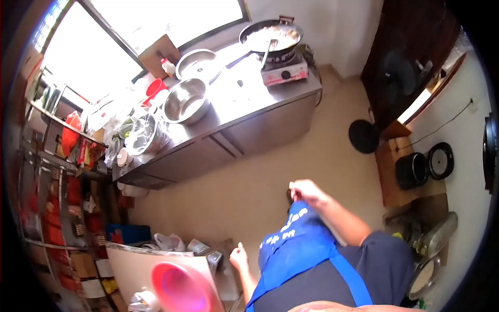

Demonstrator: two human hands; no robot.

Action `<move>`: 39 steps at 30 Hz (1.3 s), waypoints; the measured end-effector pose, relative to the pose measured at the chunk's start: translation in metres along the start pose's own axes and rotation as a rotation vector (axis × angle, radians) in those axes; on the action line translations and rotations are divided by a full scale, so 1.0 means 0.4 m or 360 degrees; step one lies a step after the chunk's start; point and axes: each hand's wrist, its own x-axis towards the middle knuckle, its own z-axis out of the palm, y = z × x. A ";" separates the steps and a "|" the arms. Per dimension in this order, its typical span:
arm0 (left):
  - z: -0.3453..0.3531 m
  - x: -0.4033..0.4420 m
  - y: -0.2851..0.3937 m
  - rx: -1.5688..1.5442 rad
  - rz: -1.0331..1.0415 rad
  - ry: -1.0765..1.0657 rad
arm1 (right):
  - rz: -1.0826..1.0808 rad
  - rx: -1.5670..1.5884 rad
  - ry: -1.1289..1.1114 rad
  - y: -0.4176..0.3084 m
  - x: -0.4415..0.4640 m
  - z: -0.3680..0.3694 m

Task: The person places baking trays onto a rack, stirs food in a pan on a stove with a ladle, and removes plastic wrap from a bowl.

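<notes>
My right hand [307,192] is over the front of the blue apron [301,244], its fingers curled inward; I cannot make out anything in it. Lower and to the left, my left hand [239,257] hangs beside the apron, near the low table that bears a pink basin [179,287]. Its fingers look partly curled, too small to read clearly. Neither hand touches the steel counter [228,112]. On the counter's far right end, a wok [271,39] with food and a utensil sits on a portable stove [285,72].
A steel pot [186,101], a pan [197,65] and a red scoop [154,89] stand on the counter. Shelves [62,197] line the left. At right are a dark door [403,57], a black rice cooker [411,170] and metal lids [442,234].
</notes>
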 end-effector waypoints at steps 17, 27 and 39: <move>0.257 0.585 -0.103 -0.0904 -0.0773 -0.0713 | -0.0772 -0.0575 0.1166 -1.004 0.657 0.051; 0.087 0.998 -0.026 -0.1047 -0.1040 -0.1085 | -0.0542 -0.1159 0.1624 -1.209 0.422 0.139; 0.078 1.087 0.023 -0.0986 -0.1116 -0.1057 | -0.0457 -0.1518 0.1617 -1.317 0.198 0.216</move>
